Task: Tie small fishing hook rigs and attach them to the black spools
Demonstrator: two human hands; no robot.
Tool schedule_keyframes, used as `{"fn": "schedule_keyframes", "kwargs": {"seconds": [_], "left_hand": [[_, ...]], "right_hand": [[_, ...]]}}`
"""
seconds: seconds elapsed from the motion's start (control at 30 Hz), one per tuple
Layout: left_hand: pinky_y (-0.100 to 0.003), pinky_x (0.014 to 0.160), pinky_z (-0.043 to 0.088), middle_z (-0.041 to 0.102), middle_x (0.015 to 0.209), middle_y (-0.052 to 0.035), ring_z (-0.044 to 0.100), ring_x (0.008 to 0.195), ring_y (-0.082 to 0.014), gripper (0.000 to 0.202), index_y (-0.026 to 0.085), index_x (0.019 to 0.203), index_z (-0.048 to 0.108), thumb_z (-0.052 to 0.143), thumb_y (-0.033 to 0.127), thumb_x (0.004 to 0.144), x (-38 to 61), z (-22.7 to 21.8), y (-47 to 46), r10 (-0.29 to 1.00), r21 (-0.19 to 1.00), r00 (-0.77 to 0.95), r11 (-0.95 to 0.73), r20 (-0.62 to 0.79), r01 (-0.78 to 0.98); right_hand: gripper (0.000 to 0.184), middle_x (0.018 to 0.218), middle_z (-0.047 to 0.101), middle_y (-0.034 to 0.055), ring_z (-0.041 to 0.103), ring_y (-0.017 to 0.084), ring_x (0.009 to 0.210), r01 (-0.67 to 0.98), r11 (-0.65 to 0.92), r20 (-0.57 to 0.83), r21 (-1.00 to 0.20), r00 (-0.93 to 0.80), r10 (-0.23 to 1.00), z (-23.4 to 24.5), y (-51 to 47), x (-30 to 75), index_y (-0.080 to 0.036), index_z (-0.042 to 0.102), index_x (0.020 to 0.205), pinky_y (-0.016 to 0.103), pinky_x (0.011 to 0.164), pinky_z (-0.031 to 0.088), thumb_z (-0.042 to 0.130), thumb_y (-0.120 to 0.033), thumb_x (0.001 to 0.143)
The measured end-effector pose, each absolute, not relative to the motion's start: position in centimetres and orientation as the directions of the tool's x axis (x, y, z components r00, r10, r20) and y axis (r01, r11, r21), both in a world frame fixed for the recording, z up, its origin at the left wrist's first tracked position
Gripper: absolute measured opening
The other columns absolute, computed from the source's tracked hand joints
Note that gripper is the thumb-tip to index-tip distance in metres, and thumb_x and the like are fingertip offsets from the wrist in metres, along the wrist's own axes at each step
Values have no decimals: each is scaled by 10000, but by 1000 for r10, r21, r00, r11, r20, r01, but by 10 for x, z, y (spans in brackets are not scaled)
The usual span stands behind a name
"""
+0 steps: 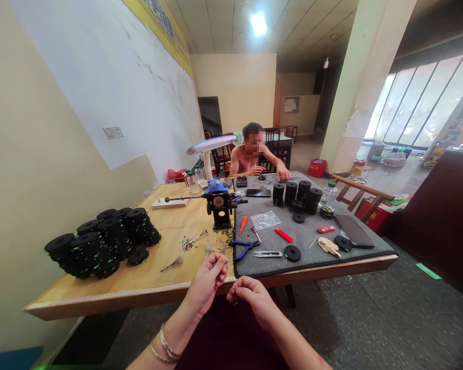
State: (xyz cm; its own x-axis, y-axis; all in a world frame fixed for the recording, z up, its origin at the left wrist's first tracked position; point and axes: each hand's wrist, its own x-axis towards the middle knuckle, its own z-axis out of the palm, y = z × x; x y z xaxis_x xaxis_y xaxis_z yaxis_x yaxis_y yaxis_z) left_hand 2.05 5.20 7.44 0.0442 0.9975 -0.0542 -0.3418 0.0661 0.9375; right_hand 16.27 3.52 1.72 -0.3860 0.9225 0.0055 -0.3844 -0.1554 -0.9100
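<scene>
My left hand (211,280) is raised at the table's front edge, its thumb and fingers pinched together. Close by on the right, a little lower, my right hand (252,298) is also closed in a pinch, with a tiny dark bit by its fingertips. Whatever either hand grips is too small to make out. Just beyond them lie blue-handled pliers (244,248), thread snips (267,254) and a black foam spool (292,253) on a grey mat (262,267). Left of the mat are small coloured beads (187,243) and a bundle of thin wires (172,264).
Stacked black spools (111,239) fill the table's left side; more stacked spools (290,193) stand on the mat. A black winding device (219,205) and a lamp (210,145) are mid-table. Another person (250,154) sits opposite, one hand (283,172) reaching onto the mat.
</scene>
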Motion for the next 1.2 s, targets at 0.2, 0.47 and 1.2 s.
{"fn": "schedule_keyframes", "kwargs": {"seconds": [0.2,0.47,1.2], "left_hand": [[-143,424,271,491,537,72,376,444,-39,346,165,679,537,754,434,681,21,75,52,998,941,43,67,-56,-333],[-143,420,269,494,537,70,372,446,-43,338,166,690,540,750,431,687,21,70,52,998,943,33,59,-51,-329],[-143,400,347,596,585,30,483,456,-56,365,154,691,577,742,480,678,22,60,50,1000,973,-1,19,-20,-230]], "right_hand": [[168,666,683,31,608,157,656,-375,-153,1,-914,-380,925,17,35,161,-150,613,707,291,706,422,674,-307,707],[121,652,679,8,600,159,644,-380,-129,18,-916,-359,933,19,34,161,-181,559,682,306,729,433,649,-262,694],[356,589,658,5,544,120,535,-313,-89,46,-945,-400,915,26,41,155,-151,575,771,256,649,399,631,-503,779]]}}
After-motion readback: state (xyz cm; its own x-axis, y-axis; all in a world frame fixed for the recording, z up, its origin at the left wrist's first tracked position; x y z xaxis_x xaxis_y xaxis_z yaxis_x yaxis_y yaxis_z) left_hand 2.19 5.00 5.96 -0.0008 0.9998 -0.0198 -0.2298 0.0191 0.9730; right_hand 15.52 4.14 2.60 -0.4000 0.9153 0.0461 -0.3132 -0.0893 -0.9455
